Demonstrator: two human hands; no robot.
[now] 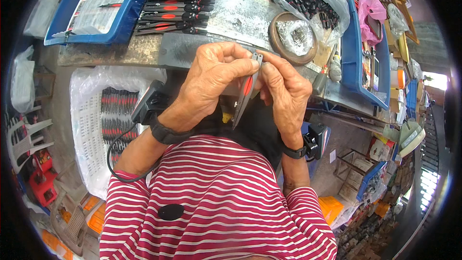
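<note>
Above my lap, at the bench's near edge, both hands hold one slim, dark grey handle-like piece with a red oval inlay [247,86]. Its tapered end points down toward me, and small holes show at the upper end. My left hand [214,72] pinches that upper end between thumb and fingers. On the other side, my right hand [284,84] is closed on the same end, fingertips partly hidden. Beyond the left hand, similar black and red pieces [178,2] lie stacked in rows. A round brown dish [273,38] with small metal bits in plastic sits past the right hand.
A blue tray [126,21] with more pieces stands far left. Right of the dish are a plastic bag of small black parts [308,7] and another blue tray [353,67]. Below the bench, left, a plastic-lined white basket [86,125] holds rows of black and red pieces.
</note>
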